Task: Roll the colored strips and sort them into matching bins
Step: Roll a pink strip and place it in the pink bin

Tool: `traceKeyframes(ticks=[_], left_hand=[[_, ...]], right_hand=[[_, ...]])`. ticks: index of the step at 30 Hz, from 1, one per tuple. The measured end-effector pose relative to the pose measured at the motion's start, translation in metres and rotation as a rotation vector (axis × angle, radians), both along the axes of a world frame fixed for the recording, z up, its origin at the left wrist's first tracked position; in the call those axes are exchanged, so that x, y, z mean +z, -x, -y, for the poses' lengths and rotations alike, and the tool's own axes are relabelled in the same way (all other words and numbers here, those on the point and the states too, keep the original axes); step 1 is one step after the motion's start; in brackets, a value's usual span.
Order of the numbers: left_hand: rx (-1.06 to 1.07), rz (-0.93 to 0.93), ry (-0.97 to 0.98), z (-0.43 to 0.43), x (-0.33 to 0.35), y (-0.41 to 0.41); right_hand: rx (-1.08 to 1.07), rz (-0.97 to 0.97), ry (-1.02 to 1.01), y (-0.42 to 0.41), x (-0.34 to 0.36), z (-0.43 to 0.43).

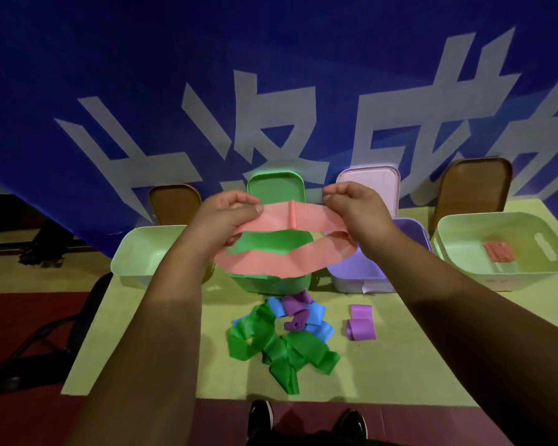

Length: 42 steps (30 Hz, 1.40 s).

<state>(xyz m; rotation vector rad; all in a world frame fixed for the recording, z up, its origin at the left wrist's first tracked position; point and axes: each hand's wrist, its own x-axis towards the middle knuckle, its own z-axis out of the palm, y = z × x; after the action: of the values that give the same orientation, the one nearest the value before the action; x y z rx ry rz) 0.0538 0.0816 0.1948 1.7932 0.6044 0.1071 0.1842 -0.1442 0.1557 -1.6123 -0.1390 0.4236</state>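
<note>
Big blue banner (142, 75) with white characters fills the background, and a yellow-green table (400, 371) sits in front of it. Both hands are up mid-frame: the left hand (226, 214) and the right hand (355, 204) each pinch one end of a pink strip (310, 217), stretched between them with a loop sagging below. It's hanging in the air over the green bin (271, 283). To the right are a purple bin (409, 230) and a pale bin (529, 278) with red rolls (499, 252) in it; another pale bin (132, 255) sits on the left. Lower centre, there's a messy pile of green strips (284, 349), blue strips (319, 329) and purple strips (295, 304), plus a separate purple strip (361, 323) just to its right.
</note>
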Motion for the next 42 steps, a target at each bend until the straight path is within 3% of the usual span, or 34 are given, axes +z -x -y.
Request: traceKeyframes(ticks=[4, 9, 12, 15, 19, 25, 29, 36, 42], left_hand=[[0.019, -0.064, -0.254, -0.005, 0.004, 0.008], [0.020, -0.083, -0.406, -0.005, 0.013, 0.010], [0.038, -0.106, -0.516, -0.007, 0.018, 0.012], [0.065, -0.132, -0.601, -0.012, 0.019, 0.013], [-0.038, -0.040, -0.370, -0.011, 0.017, 0.012], [-0.090, 0.011, -0.346, -0.017, 0.000, 0.007], [-0.129, 0.054, -0.350, -0.019, -0.005, 0.002], [-0.088, 0.124, 0.110, -0.022, 0.012, -0.007], [-0.189, 0.156, 0.142, -0.032, 0.024, -0.013]], right_hand=[[0.039, 0.106, 0.162, -0.002, -0.001, 0.016], [0.169, 0.249, 0.354, 0.005, 0.006, 0.027], [0.236, 0.288, 0.397, 0.009, 0.010, 0.029], [0.284, 0.222, 0.318, 0.011, 0.013, 0.024], [0.431, 0.094, 0.159, 0.018, 0.019, 0.012], [0.515, 0.109, -0.013, 0.025, 0.028, -0.012], [0.456, 0.130, -0.033, 0.033, 0.033, -0.031], [0.229, 0.086, 0.009, 0.041, 0.041, -0.059], [0.153, 0.142, 0.065, 0.052, 0.057, -0.068]])
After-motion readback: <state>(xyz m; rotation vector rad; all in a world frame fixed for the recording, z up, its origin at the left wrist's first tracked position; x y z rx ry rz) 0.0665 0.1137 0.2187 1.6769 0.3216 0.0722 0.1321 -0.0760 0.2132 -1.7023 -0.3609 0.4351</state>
